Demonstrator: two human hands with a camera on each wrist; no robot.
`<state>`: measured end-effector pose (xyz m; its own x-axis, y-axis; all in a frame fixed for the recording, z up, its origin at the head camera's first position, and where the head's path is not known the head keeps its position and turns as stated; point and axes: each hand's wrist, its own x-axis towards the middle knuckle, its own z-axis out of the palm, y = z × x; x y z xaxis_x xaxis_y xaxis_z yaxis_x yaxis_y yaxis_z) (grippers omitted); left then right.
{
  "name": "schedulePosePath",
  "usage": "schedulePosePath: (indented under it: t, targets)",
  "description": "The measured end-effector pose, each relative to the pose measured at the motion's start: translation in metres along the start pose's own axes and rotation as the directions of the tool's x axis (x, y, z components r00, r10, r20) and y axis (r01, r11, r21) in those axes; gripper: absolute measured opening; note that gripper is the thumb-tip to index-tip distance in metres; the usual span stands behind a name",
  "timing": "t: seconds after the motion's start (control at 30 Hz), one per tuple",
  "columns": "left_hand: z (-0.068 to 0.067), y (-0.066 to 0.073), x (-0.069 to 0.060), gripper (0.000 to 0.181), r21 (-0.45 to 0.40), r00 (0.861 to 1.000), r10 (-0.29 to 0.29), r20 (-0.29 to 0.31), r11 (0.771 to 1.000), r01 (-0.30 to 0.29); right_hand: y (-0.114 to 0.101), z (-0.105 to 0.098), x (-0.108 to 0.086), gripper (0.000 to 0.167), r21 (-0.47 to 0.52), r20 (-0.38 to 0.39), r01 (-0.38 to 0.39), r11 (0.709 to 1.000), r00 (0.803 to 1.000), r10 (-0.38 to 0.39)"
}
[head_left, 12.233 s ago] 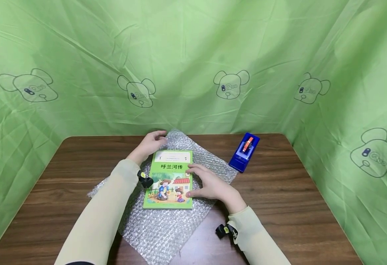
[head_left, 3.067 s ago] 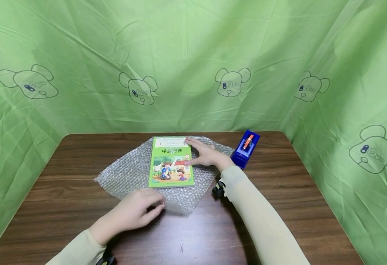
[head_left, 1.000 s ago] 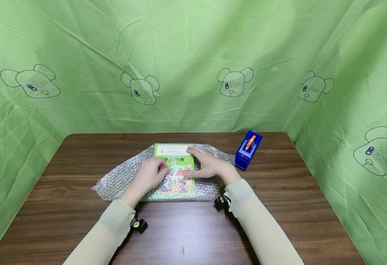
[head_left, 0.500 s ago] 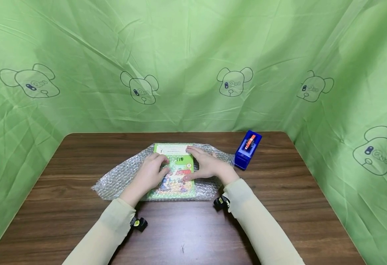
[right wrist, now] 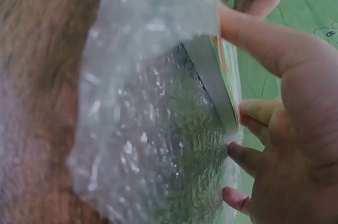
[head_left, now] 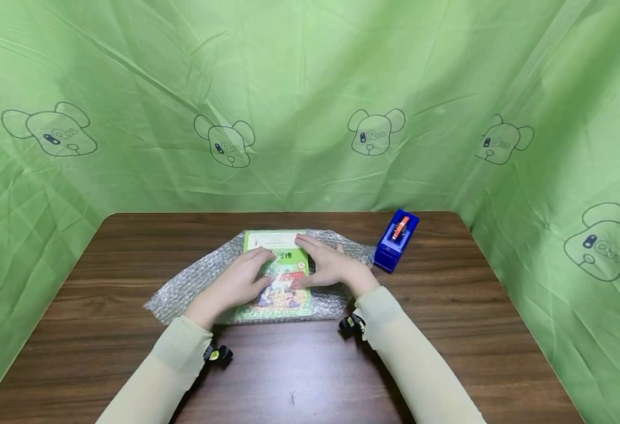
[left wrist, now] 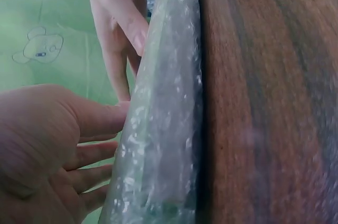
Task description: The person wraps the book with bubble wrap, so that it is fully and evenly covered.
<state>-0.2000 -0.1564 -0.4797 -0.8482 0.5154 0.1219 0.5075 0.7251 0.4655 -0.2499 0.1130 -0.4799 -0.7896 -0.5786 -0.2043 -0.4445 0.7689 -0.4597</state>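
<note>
The person's left hand (head_left: 238, 280) lies on the bubble wrap (head_left: 198, 280) over the green book (head_left: 275, 240); its fingers are long and relaxed, the thumb is apart from them, and it grips nothing. The right hand (head_left: 336, 268) rests at the right side of the book, with thumb and fingers wide from each other. Its thumb touches the folded wrap on the cover, and the forefinger reaches the upper right corner.

The book lies flat between the two hands. The wrap is under it and also folded over its lower part, where the picture looks blurred through the bubbles. On the right side the fold gapes, and I can see the page edges (right wrist: 206, 71) inside.

Both arms have pale sleeves (head_left: 408, 356), with small black devices (head_left: 218, 354) at the wrists. Just beside the wrap's right corner stands a blue object (head_left: 389, 253) with an orange piece (head_left: 401, 228) on top; whether they touch, I cannot tell. All this is on a brown wooden table (head_left: 464, 330). Behind hangs green cloth (head_left: 299, 171) with mouse-like heads (head_left: 376, 134) drawn on it.
</note>
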Motion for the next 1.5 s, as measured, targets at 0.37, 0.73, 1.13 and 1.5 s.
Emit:
schedulePosePath:
  t: [0.37, 0.73, 1.13, 1.5]
  targets:
    - [0.002, -0.006, 0.002, 0.069, -0.027, 0.998, -0.044, 0.039, 0.999, 0.045, -0.008, 0.0, 0.0, 0.129, -0.019, 0.041, 0.011, 1.0, 0.999, -0.01]
    - [0.0, -0.003, 0.002, 0.071, -0.009, 0.995, 0.003, 0.098, 1.0, -0.002, -0.01, -0.005, 0.003, 0.128, 0.009, 0.111, -0.002, 1.0, 0.994, 0.001]
    - [0.009, -0.013, 0.003, 0.071, -0.034, 0.994, 0.008, 0.112, 0.999, -0.004, -0.01, -0.001, -0.009, 0.117, 0.035, 0.052, 0.002, 0.999, 0.999, -0.004]
    - [0.007, -0.008, 0.0, 0.07, -0.038, 0.993, -0.037, 0.11, 0.998, 0.042, 0.002, -0.013, -0.07, 0.057, 0.056, -0.26, 0.012, 0.998, 0.966, 0.003]
